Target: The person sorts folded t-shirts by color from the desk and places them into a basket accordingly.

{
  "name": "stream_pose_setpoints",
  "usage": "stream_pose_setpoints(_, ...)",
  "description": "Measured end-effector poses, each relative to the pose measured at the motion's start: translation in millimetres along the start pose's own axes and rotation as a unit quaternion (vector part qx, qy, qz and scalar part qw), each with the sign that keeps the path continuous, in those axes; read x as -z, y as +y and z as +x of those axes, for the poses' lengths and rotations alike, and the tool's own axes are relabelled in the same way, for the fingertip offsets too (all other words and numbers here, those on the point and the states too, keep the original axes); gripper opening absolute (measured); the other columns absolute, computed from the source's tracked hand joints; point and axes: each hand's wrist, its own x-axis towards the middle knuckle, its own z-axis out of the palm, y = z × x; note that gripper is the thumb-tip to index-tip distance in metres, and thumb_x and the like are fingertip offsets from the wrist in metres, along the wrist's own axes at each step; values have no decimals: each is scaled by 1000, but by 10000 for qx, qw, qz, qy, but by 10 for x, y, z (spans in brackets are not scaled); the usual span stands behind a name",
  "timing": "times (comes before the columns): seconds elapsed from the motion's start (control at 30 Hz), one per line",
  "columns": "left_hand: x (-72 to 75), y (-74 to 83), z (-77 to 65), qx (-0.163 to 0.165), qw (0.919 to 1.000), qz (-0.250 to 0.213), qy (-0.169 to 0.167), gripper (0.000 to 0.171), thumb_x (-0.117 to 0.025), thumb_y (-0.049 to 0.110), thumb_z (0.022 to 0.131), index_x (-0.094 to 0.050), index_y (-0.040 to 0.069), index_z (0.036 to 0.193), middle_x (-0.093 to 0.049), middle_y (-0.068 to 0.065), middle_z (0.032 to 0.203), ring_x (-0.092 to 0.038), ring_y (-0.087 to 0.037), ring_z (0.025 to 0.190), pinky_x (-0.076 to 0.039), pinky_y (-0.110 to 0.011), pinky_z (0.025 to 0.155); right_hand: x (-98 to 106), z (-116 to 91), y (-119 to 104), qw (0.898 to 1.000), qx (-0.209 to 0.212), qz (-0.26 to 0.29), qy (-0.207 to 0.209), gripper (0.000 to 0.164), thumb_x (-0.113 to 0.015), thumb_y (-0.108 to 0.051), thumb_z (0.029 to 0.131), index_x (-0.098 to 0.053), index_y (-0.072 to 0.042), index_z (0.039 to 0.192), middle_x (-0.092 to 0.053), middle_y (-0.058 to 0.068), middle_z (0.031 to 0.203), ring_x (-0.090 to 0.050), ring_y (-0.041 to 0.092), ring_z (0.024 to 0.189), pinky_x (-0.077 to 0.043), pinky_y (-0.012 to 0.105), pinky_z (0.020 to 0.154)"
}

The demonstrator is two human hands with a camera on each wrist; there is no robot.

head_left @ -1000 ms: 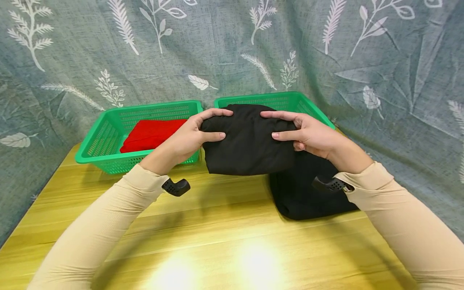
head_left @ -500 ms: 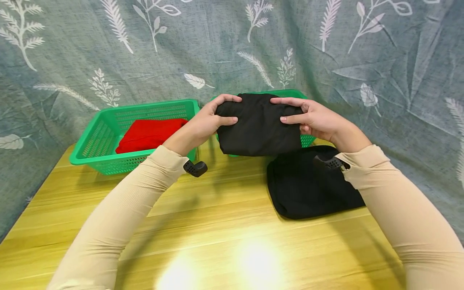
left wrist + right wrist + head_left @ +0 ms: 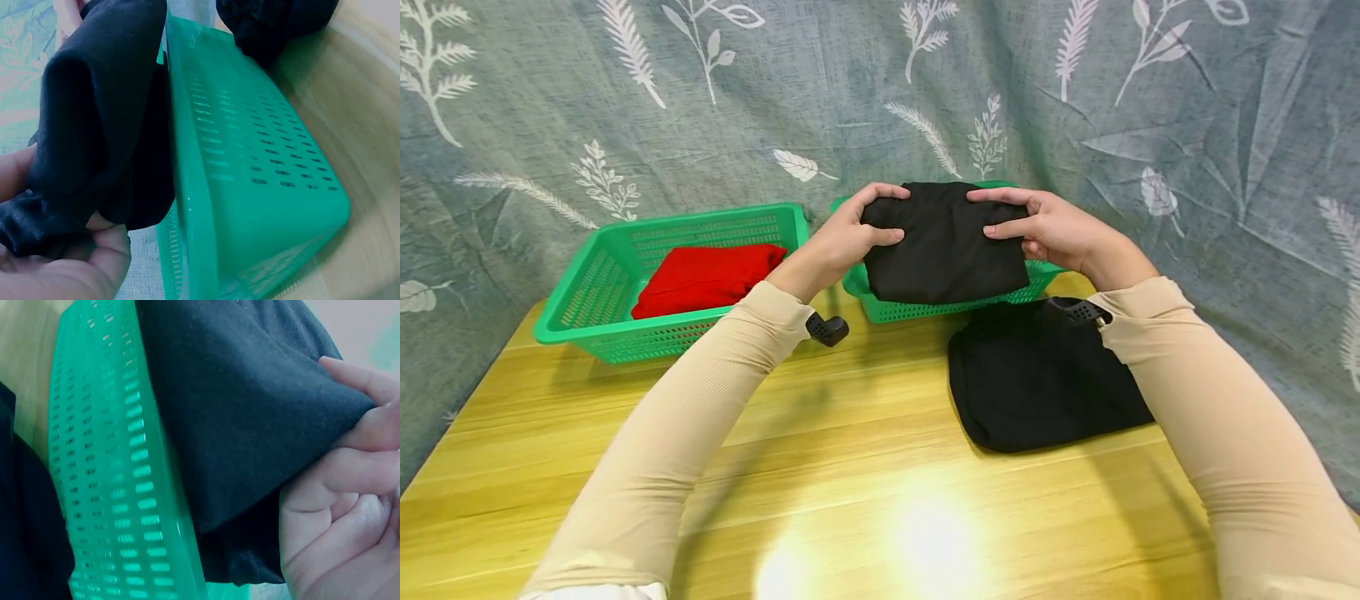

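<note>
A folded black garment (image 3: 946, 254) is held between my two hands at the right green basket (image 3: 917, 312), covering most of its opening in the head view. My left hand (image 3: 848, 232) grips its left edge, thumb on the near face. On the opposite edge, my right hand (image 3: 1063, 229) pinches it the same way. The left wrist view shows folded layers of the garment (image 3: 103, 106) beside the basket's rim (image 3: 187, 187). In the right wrist view the garment (image 3: 244, 412) hangs past the rim, and the fingers (image 3: 350, 472) curl at its edge.
Another black cloth (image 3: 1037, 383) lies flat on the wooden table (image 3: 820, 467), in front of the right basket and partly under my right forearm. At left stands a second green basket (image 3: 580, 292) with a folded red cloth (image 3: 707, 279) inside. A patterned curtain (image 3: 835, 92) hangs behind.
Both hands have carried the folded black garment forward and slightly right, from in front of the right basket to over it. More of the black cloth on the table now shows.
</note>
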Motion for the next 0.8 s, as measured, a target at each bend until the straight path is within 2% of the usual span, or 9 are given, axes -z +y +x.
stream_pose_setpoints(0.13, -9, -10, 83, -61, 9998, 148, 112, 48, -65, 2, 105, -55, 21, 148, -54, -7, 152, -63, -24, 124, -54, -35, 101, 37, 51, -1, 9998, -12, -114, 156, 59, -72, -12, 104, -55, -29, 158, -77, -9, 109, -41, 12, 49, -35, 22, 49)
stream_pose_setpoints(0.37, -36, -35, 209, 22, 9996, 91, 278, 50, -64, -1, 105, -54, 20, 150, -49, -7, 159, -58, -25, 137, -52, -41, 110, 95, 139, -2, 9989, -71, -365, 269, 59, -73, -15, 104, -54, -30, 158, -64, -9, 138, -41, 12, 54, -33, 24, 52)
stream_pose_setpoints(0.57, -53, -73, 273, 119, 9989, 96, 443, 53, -62, -5, 104, -53, 20, 150, -46, -8, 161, -56, -26, 140, -52, -42, 112, 113, 208, 4, 9973, -203, -641, 306, 61, -74, -17, 104, -53, -32, 159, -49, -4, 158, -38, 12, 54, -34, 25, 53)
stream_pose_setpoints(0.8, -72, -94, 330, 96, 9977, 332, 577, 53, -62, -4, 105, -52, 20, 151, -43, -9, 163, -54, -28, 141, -52, -43, 112, 143, 266, 11, 9955, -261, -808, 424, 61, -73, -17, 104, -52, -33, 159, -46, -2, 162, -35, 14, 52, -32, 27, 53)
